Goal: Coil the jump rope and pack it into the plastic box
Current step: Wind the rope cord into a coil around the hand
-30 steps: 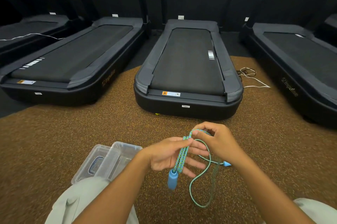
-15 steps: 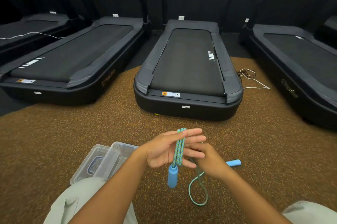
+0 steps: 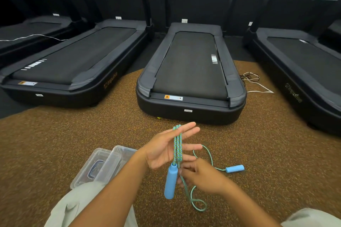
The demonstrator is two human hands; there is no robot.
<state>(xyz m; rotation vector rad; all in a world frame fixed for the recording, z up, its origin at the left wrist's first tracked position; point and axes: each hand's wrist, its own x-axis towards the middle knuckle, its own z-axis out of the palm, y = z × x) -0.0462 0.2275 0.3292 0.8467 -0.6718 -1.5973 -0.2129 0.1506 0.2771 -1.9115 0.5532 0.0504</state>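
On the speckled floor [image 3: 73, 134] before the treadmills, the head view shows the left hand [image 3: 166, 150] spread flat and open, with several turns of the jump rope [image 3: 177, 145] lying along the palm and over the fingertips. One blue handle [image 3: 170, 180] hangs under this hand. The right hand [image 3: 201, 176] pinches loosely the free strand just below. The other handle [image 3: 234, 168] lies on the floor, to the right. The plastic box [image 3: 103, 165] waits open beside the left knee. To coil well, I think each turn should stay equally long and tight, so the bundle fits the box.
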